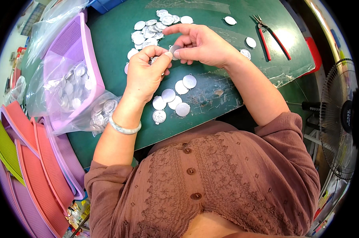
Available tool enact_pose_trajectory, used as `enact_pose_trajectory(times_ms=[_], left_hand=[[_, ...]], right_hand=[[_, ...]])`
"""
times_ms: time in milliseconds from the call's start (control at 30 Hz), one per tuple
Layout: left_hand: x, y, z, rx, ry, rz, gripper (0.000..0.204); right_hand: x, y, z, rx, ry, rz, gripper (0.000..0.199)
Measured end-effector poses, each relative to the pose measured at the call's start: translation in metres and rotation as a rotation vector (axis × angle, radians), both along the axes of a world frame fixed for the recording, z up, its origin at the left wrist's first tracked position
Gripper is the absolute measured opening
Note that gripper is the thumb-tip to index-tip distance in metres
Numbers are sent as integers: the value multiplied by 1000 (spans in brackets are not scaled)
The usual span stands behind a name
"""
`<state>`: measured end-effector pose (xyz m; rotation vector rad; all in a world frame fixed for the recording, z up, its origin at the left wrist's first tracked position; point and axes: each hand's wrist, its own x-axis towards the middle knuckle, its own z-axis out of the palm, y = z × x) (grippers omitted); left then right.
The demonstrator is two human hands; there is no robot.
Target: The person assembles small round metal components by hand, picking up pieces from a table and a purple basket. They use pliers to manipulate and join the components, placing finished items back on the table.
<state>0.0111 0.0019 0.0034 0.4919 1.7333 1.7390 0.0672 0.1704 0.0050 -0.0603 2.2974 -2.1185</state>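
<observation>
Both hands meet above a green table (211,16). My left hand (145,73) and my right hand (199,43) together pinch one small round silver metal disc (174,51) between thumbs and forefingers. A heap of the same silver discs (151,29) lies just beyond the hands. Several more discs (173,99) lie in a loose cluster on the table below the hands. A pale bangle (124,129) circles my left wrist.
A lilac plastic basket (74,39) at the left holds a clear bag of discs (70,89); another bag (102,113) lies beside it. Red-handled pliers (272,37) and three single discs (250,41) lie at the right. Stacked coloured baskets (36,158) stand lower left, a fan (340,119) at the right.
</observation>
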Motion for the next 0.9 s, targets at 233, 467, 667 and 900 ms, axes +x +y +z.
enact_pose_trajectory(times_ms=[233, 467, 667, 900], left_hand=[[0, 0, 1, -17, -19, 5, 10], [-3, 1, -2, -25, -67, 45, 10], [-4, 1, -1, -39, -28, 37, 13], [-6, 0, -2, -23, -63, 29, 12]], right_hand=[[0, 0, 1, -17, -43, -2, 48], [0, 2, 2, -42, -72, 35, 45], [2, 1, 5, -105, -62, 57, 46], [2, 1, 6, -106, -53, 57, 45]])
